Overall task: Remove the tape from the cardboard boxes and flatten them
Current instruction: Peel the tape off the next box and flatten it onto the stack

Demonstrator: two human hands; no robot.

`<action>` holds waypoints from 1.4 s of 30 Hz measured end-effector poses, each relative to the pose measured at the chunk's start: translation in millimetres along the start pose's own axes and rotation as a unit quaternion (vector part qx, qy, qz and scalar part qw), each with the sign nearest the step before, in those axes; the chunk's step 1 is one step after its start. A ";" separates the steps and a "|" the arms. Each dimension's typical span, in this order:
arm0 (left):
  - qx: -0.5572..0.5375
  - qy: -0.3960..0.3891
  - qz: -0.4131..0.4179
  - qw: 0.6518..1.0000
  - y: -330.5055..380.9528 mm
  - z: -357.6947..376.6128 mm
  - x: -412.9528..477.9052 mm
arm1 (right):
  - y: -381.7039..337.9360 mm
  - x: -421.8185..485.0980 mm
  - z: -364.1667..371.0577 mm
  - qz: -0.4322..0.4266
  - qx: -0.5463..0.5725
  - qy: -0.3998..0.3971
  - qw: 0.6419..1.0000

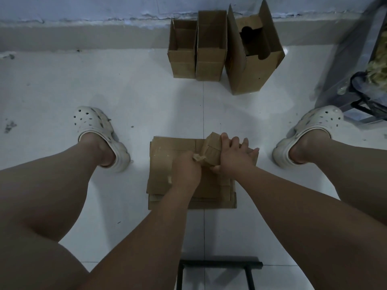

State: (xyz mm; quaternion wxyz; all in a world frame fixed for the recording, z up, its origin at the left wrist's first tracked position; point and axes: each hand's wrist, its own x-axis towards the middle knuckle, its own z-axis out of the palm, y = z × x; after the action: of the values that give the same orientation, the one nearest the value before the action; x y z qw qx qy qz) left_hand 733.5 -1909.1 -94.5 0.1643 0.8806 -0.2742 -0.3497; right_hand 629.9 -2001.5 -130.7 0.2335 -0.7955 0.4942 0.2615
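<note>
View: We looked down at a seated person's bare legs and two hands above a white tiled floor (146,101).
Box in hand: A small cardboard box (211,149) sat tilted on a stack of flattened cardboard (161,162) between the feet. We judged it was worked there so it could join the pile once flat.
Right hand: The right hand (234,155) lay over the box with fingers spread across its top. Its grip held the box, we judged to brace it against the pull.
Left hand: The left hand (185,166) was just beside the right, its grip narrow, pinching a crumpled wad of tape (198,158).
Tape: The wad touched the box's near corner; we could not tell whether it was attached there.
Waiting boxes: Three open boxes stood upright side by side by the wall, well apart from the hands: a short box (183,59), a taller box (211,55) and a large box (251,65) with a cut-out inside.
Progress: We judged the task partly done, with several boxes flat and three untouched.
Other things: Pale clogs (94,122) were on both feet, and a black metal bar (219,264) crossed the bottom edge.
</note>
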 end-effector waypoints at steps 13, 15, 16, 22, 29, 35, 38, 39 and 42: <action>-0.233 -0.032 -0.147 0.961 -15.0 1.6 -30.5 | -18.5 -12.8 1.4 0.012 0.002 -0.006 1.000; -0.049 0.009 -0.012 0.999 -17.2 -3.0 -30.2 | -21.2 -15.2 3.7 0.005 -0.001 -0.009 1.000; -0.019 0.014 0.012 1.000 -16.3 -5.8 -30.0 | -21.9 -16.5 5.0 0.002 0.000 -0.011 1.000; -0.089 -0.048 -0.066 0.993 -22.5 -14.5 -28.6 | -18.9 -19.3 11.0 -0.004 0.033 -0.012 0.999; -0.466 0.011 -0.381 0.798 -61.8 -45.8 -21.5 | -10.1 -13.5 -1.3 0.006 0.035 -0.030 0.999; -0.518 -0.055 -0.296 0.800 -42.2 -42.3 -14.3 | -15.5 -21.4 -2.1 -0.017 -0.037 0.026 0.999; -0.600 -0.061 -0.263 0.753 -29.9 -35.9 -12.1 | -19.8 -29.4 4.1 -0.039 -0.030 0.092 0.995; -0.599 -0.063 -0.244 0.760 -24.3 -36.2 -11.4 | -21.5 -31.6 4.1 -0.042 -0.023 0.112 0.993; -0.560 -0.061 -0.180 0.806 -8.8 -42.8 -6.0 | -27.1 -38.5 0.5 -0.067 -0.001 0.162 0.984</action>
State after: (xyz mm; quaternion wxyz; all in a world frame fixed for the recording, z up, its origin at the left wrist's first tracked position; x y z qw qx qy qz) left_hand 763.3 -1894.3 -65.6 0.5457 0.6460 0.1235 -0.5192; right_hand 640.0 -1964.7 -103.1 0.1659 -0.8589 0.4711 0.1135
